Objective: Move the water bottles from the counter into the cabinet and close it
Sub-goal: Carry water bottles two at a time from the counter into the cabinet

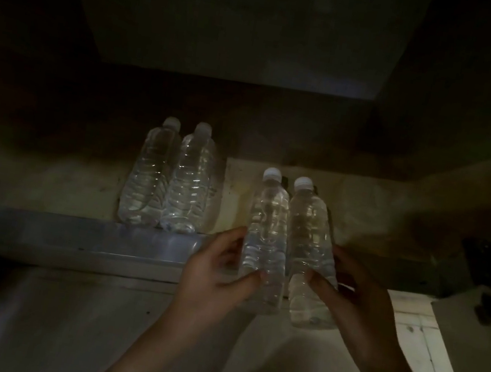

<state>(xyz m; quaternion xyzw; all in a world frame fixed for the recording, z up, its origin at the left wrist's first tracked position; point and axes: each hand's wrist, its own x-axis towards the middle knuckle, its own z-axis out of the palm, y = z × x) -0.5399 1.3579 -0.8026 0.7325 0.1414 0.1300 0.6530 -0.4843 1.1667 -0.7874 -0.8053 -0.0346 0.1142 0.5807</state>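
Note:
I look into a dim cabinet. Two clear water bottles with white caps stand side by side on its shelf (373, 206): one at the left (149, 177), one right beside it (191, 183). My left hand (221, 272) grips the lower part of a third bottle (269, 221). My right hand (357, 303) grips the lower part of a fourth bottle (311, 228). These two held bottles are upright, touching each other, over the shelf's front edge, to the right of the standing pair.
A metal rail (75, 236) runs along the shelf's front. The open cabinet door (426, 336) is at the lower right, with dark hinges (483, 262) at the right side. The cabinet's back and top are in deep shadow.

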